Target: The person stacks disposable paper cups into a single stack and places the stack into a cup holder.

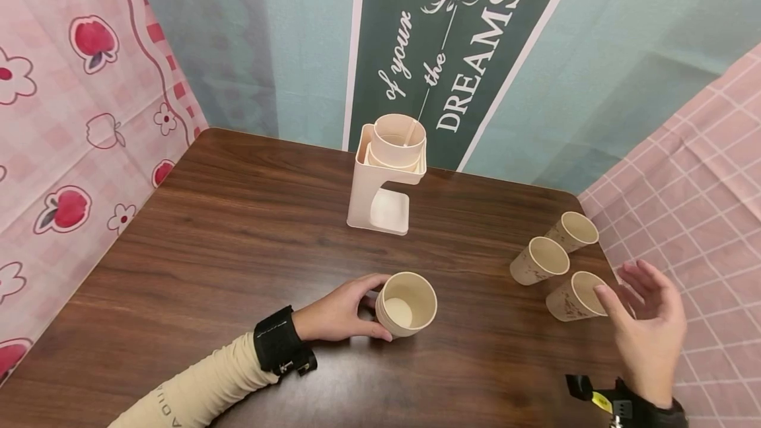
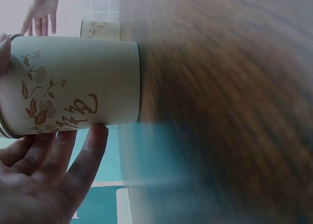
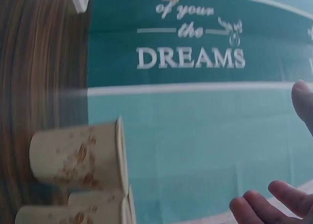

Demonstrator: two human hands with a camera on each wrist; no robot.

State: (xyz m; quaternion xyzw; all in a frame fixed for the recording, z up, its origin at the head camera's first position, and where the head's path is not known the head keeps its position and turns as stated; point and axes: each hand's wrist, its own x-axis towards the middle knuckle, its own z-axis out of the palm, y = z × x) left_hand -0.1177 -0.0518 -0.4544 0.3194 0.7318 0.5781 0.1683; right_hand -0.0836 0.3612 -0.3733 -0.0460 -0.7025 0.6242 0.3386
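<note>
My left hand [image 1: 341, 312] holds a stack of paper cups [image 1: 406, 304] upright on the table, thumb on the near side and fingers on the far side. In the left wrist view, brown flowers and lettering decorate the outer paper cup [image 2: 73, 87], and fingers [image 2: 93, 148] press its side. At the right, my right hand [image 1: 651, 322] hovers beside the nearest of three single paper cups [image 1: 565, 302], its fingers apart and holding nothing. The right wrist view shows a gap between that hand [image 3: 279, 199] and the patterned cups [image 3: 78, 155].
A pale pink dripper stand [image 1: 362, 197] with a round top container stands at the back middle. Two more paper cups [image 1: 529, 268] [image 1: 561, 236] stand behind the nearest one. Fabric curtains [image 1: 267, 51] hang behind and on both sides of the brown wooden table [image 1: 238, 230].
</note>
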